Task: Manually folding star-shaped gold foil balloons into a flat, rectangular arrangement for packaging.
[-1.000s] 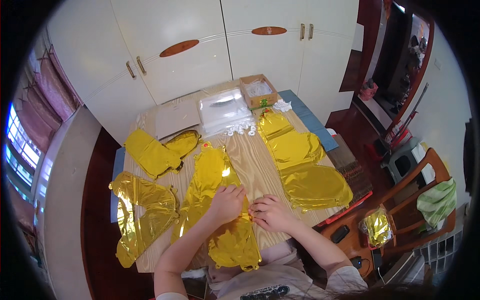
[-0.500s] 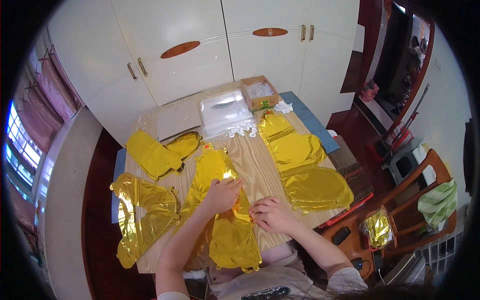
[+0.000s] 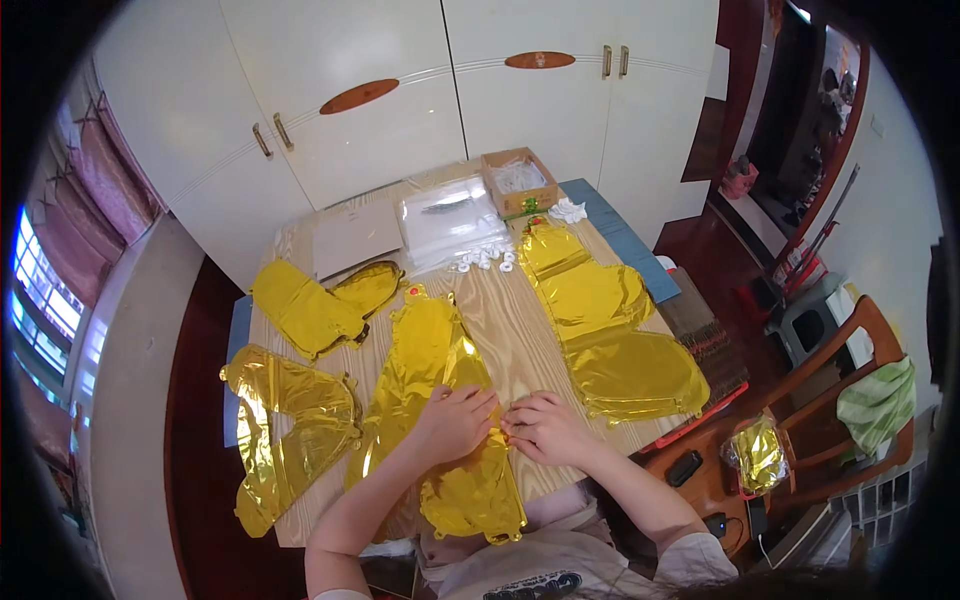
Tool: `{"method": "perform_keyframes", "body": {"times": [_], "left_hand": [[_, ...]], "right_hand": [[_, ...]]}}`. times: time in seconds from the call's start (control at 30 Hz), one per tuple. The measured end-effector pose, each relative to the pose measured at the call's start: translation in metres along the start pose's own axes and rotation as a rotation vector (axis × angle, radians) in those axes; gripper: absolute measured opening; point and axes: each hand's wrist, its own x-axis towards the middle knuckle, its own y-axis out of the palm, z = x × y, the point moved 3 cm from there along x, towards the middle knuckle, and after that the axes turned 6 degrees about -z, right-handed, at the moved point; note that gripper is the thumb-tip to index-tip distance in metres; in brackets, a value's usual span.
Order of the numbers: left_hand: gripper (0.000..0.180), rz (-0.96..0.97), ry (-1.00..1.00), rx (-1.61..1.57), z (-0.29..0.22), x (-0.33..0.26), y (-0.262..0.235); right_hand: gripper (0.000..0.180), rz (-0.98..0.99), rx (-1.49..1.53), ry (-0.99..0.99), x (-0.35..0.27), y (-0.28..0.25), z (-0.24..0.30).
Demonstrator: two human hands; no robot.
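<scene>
A flat, crumpled gold foil balloon lies lengthwise in front of me, its near end by the table's front edge. My left hand is on the balloon, fingers together and curled at its right-hand edge. Close beside it, my right hand pinches that same edge, thumb and fingers drawn together. The two sets of fingertips almost meet, and the foil between them is mostly hidden. A small red spot shows at the balloon's far tip.
More flat gold foil balloons lie around: one at far left, one at near left, a long one on the right. Behind are a grey board, clear plastic bags, white rings and a cardboard box.
My left hand has slid right and slightly nearer, down to the balloon's edge beside my right hand. The right hand has hardly moved.
</scene>
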Motion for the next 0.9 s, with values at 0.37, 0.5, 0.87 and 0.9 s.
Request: {"method": "perform_keyframes", "body": {"times": [0.37,0.5,0.87,0.9], "left_hand": [[0.037,0.040,-0.059,0.077,0.053,0.029,0.014],[0.037,0.058,-0.075,0.062,0.063,0.038,0.016],[0.043,-0.220,-0.659,-0.436,0.104,0.033,0.015],[0.040,-0.241,-0.678,-0.461,0.109,0.034,0.020]], "right_hand": [[0.022,-0.019,0.024,-0.003,-0.001,0.000,-0.001],[0.022,-0.020,0.029,-0.005,-0.001,0.000,0.000],[0.020,-0.060,0.017,-0.001,-0.002,-0.004,0.000],[0.020,-0.056,0.027,-0.003,0.000,-0.004,0.001]]}}
